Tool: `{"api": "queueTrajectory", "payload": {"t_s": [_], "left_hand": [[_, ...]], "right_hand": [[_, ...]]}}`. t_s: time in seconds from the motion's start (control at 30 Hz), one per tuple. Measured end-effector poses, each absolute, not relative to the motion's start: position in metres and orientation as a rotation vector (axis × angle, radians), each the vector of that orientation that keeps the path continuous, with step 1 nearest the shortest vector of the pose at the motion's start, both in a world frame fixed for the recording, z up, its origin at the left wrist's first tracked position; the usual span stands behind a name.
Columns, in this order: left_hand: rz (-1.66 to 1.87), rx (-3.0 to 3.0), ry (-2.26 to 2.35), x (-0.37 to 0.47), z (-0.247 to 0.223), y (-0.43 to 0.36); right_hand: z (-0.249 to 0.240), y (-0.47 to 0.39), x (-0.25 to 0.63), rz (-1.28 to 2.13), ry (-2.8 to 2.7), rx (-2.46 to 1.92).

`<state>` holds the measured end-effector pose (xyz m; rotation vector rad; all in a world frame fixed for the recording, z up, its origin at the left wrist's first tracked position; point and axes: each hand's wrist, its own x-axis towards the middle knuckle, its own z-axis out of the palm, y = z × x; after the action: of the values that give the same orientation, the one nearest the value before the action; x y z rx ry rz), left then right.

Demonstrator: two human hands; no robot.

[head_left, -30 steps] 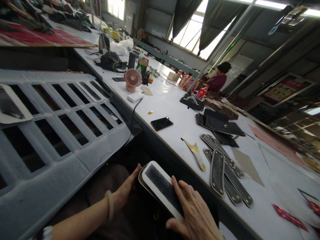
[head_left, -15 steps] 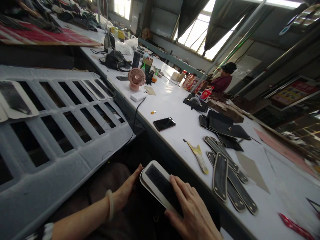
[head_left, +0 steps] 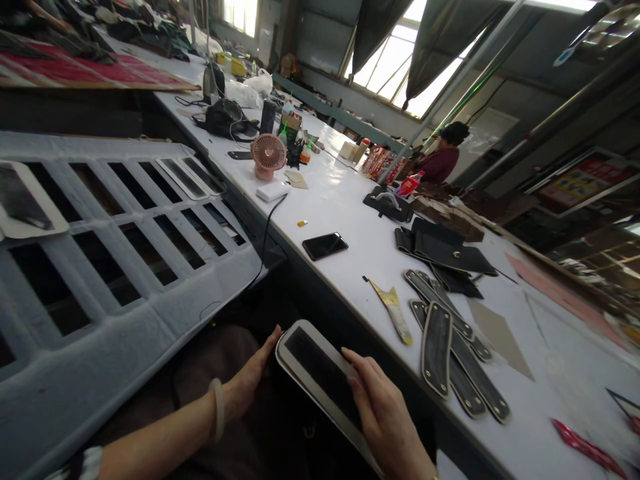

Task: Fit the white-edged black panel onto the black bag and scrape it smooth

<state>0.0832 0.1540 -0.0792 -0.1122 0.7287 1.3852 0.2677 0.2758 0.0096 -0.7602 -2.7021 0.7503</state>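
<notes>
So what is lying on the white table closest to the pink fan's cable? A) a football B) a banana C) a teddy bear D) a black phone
D: a black phone lies flat on the white table, a little way past the pink fan and just right of the cable that hangs over the table edge.

Leather-goods workshop floor

Cut black strap pieces (head_left: 453,347) and flaps (head_left: 445,250) are lying along a long white workbench (head_left: 350,213); another worker (head_left: 443,160) is sitting farther down, under tall windows (head_left: 400,63).
</notes>
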Motion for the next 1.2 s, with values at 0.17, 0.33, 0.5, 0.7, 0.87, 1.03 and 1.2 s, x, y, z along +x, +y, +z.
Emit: {"api": "queueTrajectory", "payload": {"t_s": [0.17,0.33,0.5,0.7,0.87,1.03,1.2], "left_hand": [[1.373,-0.113,0.724,0.084,-0.075,0.155],[1.36,-0.095,0.682,0.084,-0.077,0.155],[1.308,-0.136,0.593,0.086,-0.079,0.156],[1.329,-0.102,0.551,0.088,-0.076,0.157],[1.388,-0.067,0.667,0.084,-0.076,0.156],[1.372,-0.055,0.731,0.083,-0.077,0.156],[1.36,-0.093,0.724,0.083,-0.079,0.157]], "right_hand": [[0.005,0.272,0.256,1.012,-2.518,-0.958],[0.009,0.281,0.256,1.325,-2.406,-0.938],[0.01,0.286,0.258,1.157,-2.612,-0.859],[0.009,0.285,0.256,0.828,-2.885,-0.871],[0.0,0.281,0.259,0.295,-2.989,-0.823],[-0.011,0.282,0.263,0.09,-2.966,-0.637],[-0.019,0.286,0.263,-0.033,-2.937,-0.571]]}}
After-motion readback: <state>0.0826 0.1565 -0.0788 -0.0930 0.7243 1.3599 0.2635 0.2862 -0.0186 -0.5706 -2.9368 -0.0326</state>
